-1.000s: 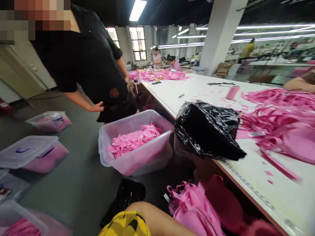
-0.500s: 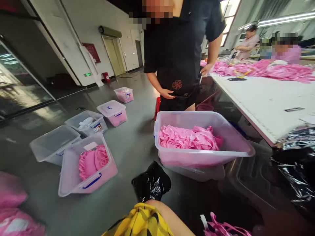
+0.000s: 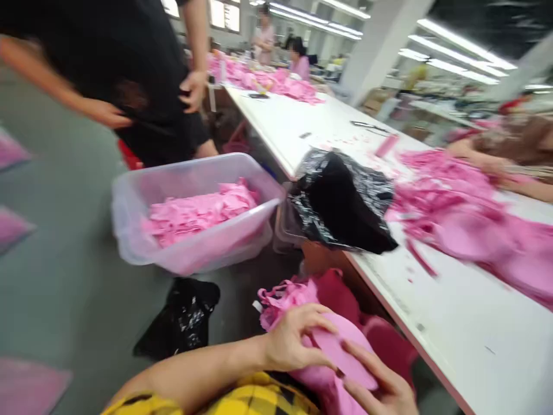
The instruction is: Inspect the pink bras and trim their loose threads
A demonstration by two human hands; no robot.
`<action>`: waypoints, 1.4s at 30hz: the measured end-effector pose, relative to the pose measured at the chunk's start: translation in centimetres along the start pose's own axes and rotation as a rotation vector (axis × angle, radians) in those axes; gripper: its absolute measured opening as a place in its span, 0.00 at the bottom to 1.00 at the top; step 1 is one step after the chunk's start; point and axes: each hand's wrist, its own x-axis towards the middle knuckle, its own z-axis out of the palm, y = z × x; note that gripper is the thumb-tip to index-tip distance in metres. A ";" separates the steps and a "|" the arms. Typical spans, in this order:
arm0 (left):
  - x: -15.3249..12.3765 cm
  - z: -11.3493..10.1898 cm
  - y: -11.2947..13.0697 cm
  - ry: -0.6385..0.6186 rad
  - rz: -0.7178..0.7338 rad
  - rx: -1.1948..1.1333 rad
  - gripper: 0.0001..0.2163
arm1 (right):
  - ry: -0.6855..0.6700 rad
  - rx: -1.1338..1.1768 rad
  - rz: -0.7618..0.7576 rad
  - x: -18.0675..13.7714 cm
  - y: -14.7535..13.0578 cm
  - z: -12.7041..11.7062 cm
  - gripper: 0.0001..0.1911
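Over my lap, my left hand curls round the near-left side of a pink bra with smooth moulded cups. My right hand grips its right edge, the fingertips of both hands almost meeting. Just beyond my left hand is a bundle of ruffled pink fabric and straps with a small white tag. How the bra and the bundle join is hidden by my hands. Darker pink shapes lie under the table edge, right of the bra.
A clear plastic bin holds pink garments; a person in black stands behind it. A black plastic bag overhangs the white table, and another black bag is on the floor. Another person's arms rest by pink bras.
The view has swung right, toward the table. Both my hands have come into view with the pink bra. The group of floor bins has mostly left the picture.
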 end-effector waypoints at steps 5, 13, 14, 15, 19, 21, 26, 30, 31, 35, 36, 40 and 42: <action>0.3 -1.2 0.1 0.025 0.041 -0.016 0.13 | -0.029 0.323 -0.114 0.2 -0.7 -0.5 0.19; 0.4 -0.5 -0.7 -0.033 0.088 0.091 0.13 | 0.000 0.470 -0.081 -0.9 0.0 0.4 0.17; 0.5 -0.4 -0.9 -0.032 0.056 0.067 0.15 | 0.011 0.500 -0.051 -0.9 0.1 0.4 0.17; 0.6 -0.3 -1.1 -0.030 0.019 0.034 0.17 | 0.016 0.524 -0.024 -0.9 0.3 0.4 0.17; 1.0 0.0 -1.1 -0.058 -0.026 -0.049 0.23 | 0.041 0.588 0.051 -0.9 0.6 0.5 0.16; 1.3 0.1 -0.7 -0.099 -0.002 0.030 0.19 | 0.048 0.615 0.107 -0.9 0.6 0.6 0.15; 2.0 0.6 -0.2 -0.172 -0.420 0.012 0.11 | -0.046 0.718 0.317 -0.3 0.3 0.8 0.18; 2.4 1.1 -0.3 -0.191 -0.716 -0.131 0.15 | -0.184 0.735 0.389 0.3 0.4 0.0 0.23; 2.5 1.2 -0.2 -0.187 -0.729 -0.147 0.16 | -0.197 0.731 0.371 0.4 0.3 -0.3 0.23; 2.6 1.3 0.1 -0.179 -0.749 -0.186 0.19 | -0.233 0.706 0.266 0.2 -0.4 -1.0 0.16; 2.6 1.3 0.2 -0.184 -0.755 -0.194 0.20 | -0.237 0.702 0.242 0.1 -0.5 -1.1 0.16; 2.7 1.4 0.3 -0.217 -0.776 -0.218 0.21 | -0.203 0.708 0.173 -0.6 -0.1 -0.7 0.32; 2.9 1.4 0.3 -0.235 -0.787 -0.218 0.21 | -0.152 0.648 0.139 -1.0 0.7 -0.7 0.37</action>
